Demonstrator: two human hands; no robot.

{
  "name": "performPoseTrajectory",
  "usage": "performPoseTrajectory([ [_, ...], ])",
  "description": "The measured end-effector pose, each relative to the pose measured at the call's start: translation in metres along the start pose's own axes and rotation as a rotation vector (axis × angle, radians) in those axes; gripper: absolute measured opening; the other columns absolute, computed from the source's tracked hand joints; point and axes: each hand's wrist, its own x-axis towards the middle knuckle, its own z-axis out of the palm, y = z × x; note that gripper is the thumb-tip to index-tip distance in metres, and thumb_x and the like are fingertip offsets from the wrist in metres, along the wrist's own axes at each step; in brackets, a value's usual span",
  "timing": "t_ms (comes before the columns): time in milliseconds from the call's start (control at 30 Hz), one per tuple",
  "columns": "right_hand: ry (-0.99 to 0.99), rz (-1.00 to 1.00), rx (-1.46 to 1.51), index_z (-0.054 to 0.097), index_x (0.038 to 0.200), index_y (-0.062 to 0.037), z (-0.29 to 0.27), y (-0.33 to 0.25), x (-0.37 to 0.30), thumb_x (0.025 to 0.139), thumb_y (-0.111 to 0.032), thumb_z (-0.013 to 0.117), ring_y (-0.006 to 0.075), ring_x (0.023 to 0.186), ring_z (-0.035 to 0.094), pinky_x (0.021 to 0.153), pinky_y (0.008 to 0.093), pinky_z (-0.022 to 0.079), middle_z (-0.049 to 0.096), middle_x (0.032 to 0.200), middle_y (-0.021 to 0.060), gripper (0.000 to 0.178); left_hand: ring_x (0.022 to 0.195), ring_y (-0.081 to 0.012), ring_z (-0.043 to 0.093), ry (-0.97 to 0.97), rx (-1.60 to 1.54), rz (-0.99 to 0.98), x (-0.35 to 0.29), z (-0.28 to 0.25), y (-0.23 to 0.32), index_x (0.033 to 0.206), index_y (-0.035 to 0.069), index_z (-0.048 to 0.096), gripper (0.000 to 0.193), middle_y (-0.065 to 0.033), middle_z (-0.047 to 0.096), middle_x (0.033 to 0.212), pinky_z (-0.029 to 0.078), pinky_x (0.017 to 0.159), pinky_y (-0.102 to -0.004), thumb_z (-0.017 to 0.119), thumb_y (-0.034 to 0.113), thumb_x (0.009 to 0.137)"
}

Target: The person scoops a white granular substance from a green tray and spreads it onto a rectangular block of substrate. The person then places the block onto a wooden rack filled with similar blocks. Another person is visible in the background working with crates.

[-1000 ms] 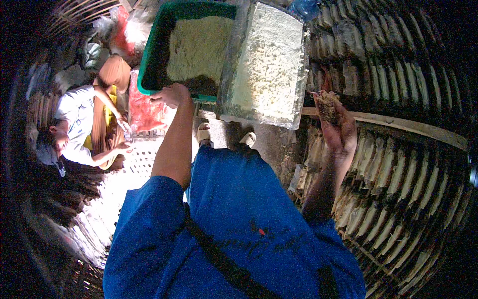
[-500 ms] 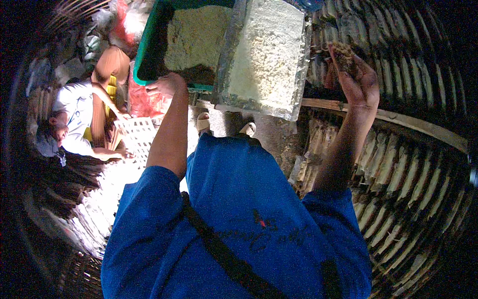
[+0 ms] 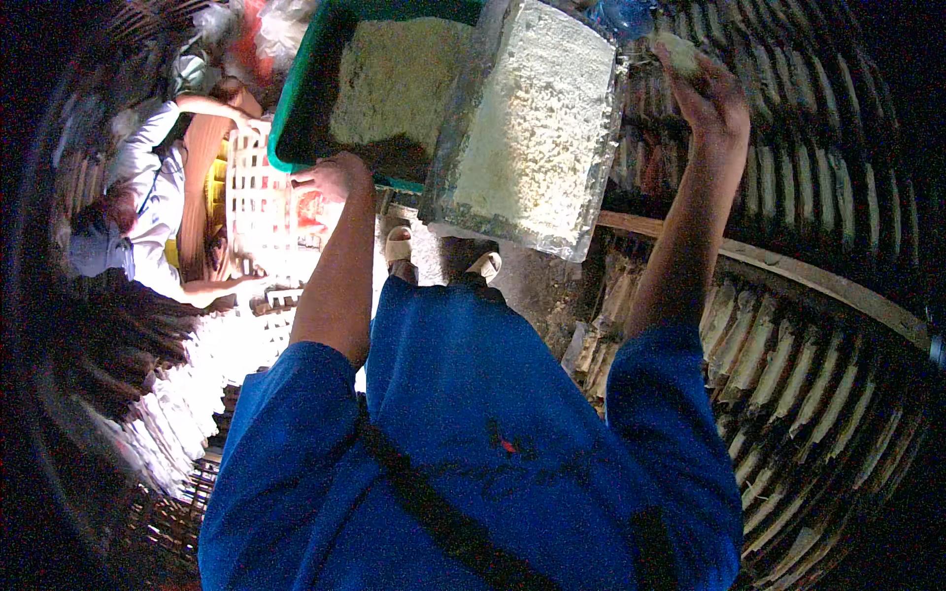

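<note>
My left hand (image 3: 338, 179) curls its fingers on the near rim of a green plastic tub (image 3: 278, 138), which holds a pale crumbly material (image 3: 399, 84). Propped across the tub's right side is a clear-walled tray (image 3: 443, 177) filled with whiter crumbs (image 3: 537, 128). Out to the right, my right hand (image 3: 711, 98) is raised, its fingers cupped around a pale crumbly handful (image 3: 678, 54). That hand is near the rows of long pale bags (image 3: 778, 177), not visibly touching them.
A wooden rail (image 3: 788, 258) runs between the stacked bag rows on my right. Another person (image 3: 158, 207) bends on the left, hands at a white slatted basket (image 3: 251, 197). Red and clear plastic bags (image 3: 281, 34) lie behind the tub. A blue object (image 3: 626, 15) sits beyond the tray.
My right hand has moved farther away from me, still holding a handful. The tub and tray shift slightly in view. The other person has tipped up the white basket, one arm reaching to its far side.
</note>
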Motion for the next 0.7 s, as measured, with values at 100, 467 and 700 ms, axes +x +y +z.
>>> performPoseTrajectory([
  [100,0.056,-0.091,-0.323,0.029,0.134,0.0197,-0.023,-0.003,0.012,0.08,0.015,0.048,0.0466,0.137,0.031,0.116,0.0643,0.023,0.025,0.147,0.035,0.057,0.104,-0.0428,0.062,-0.125,-0.073,-0.095,-0.016,-0.028,0.016,0.147,-0.008,0.006,0.078,-0.0337,0.025,0.146,0.053,0.084,-0.0535,0.051,0.023,0.091],
  [467,0.265,0.03,0.167,0.028,0.136,0.0193,0.035,-0.053,0.032,0.083,0.016,0.043,0.0439,0.13,0.039,0.112,0.0694,0.027,0.032,0.144,0.0323,0.055,0.099,-0.0414,0.065,-0.15,-0.057,-0.145,-0.014,-0.044,0.025,0.145,-0.008,0.011,0.075,-0.0332,0.034,0.142,0.056,0.08,-0.0506,0.051,0.025,0.091],
  [700,0.242,0.117,0.432,0.024,0.137,0.0202,0.01,-0.055,0.044,0.086,0.012,0.043,0.0437,0.133,0.037,0.114,0.067,0.028,0.034,0.144,0.031,0.055,0.09,-0.0415,0.067,0.034,0.032,-0.029,-0.017,-0.036,0.018,0.142,-0.008,0.015,0.069,-0.0345,0.039,0.133,0.057,0.071,-0.0514,0.05,0.024,0.092],
])
